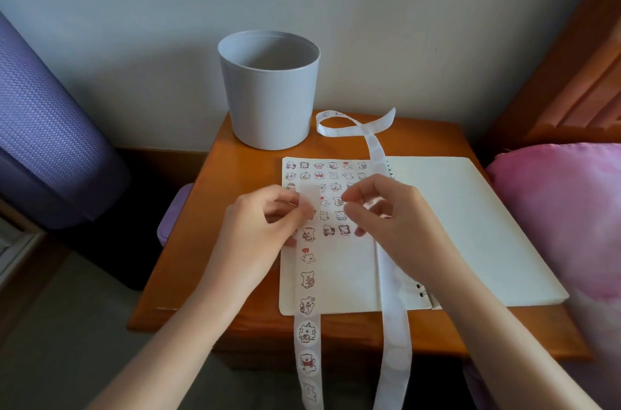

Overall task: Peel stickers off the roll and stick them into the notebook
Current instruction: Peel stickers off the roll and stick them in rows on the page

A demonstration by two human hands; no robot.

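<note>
Wooden nightstand (218, 208), notebook (453, 225) near front edge; left hand (262, 228) pinching sticker strip (307, 332), right hand (396, 225) pinched, contents unclear.

two arms in shot here, left hand (265, 225) and right hand (386, 221), both bare, forearms bare right down to the bottom edge, fingers slim, nails too small to judge.

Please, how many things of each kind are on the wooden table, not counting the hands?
Grey bucket: 1
Open notebook: 1
Strip lengths hanging over the front edge: 2, sticker strip and bare backing strip
Total: 4
</note>
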